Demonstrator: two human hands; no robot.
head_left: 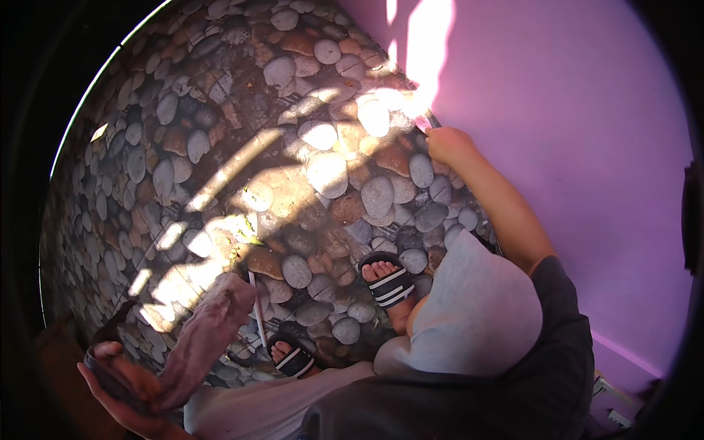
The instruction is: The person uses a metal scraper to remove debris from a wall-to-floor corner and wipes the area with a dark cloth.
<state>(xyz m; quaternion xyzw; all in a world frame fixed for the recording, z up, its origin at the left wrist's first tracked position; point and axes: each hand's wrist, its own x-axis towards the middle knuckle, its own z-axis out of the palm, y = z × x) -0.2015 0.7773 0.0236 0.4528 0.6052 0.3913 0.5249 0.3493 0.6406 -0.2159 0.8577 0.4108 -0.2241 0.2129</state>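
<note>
My left hand (pixel 128 389) is at the lower left, its fingers curled round a crumpled greyish-pink cloth (pixel 209 330). The cloth stretches from the hand out over the floor. My right hand (pixel 449 144) reaches forward to the foot of the purple wall (pixel 587 147), closed like a fist. Something small, dark and pinkish pokes out beyond its fingers, in strong sunlight; its kind cannot be made out.
The floor covering (pixel 378 196) has a pebble pattern, with bright sun patches across it. A thin white stick (pixel 258 312) lies between the cloth and my sandalled foot (pixel 292 359). Small green leaf bits (pixel 249 238) lie farther ahead. My other sandal (pixel 389 282) is nearer the wall.
</note>
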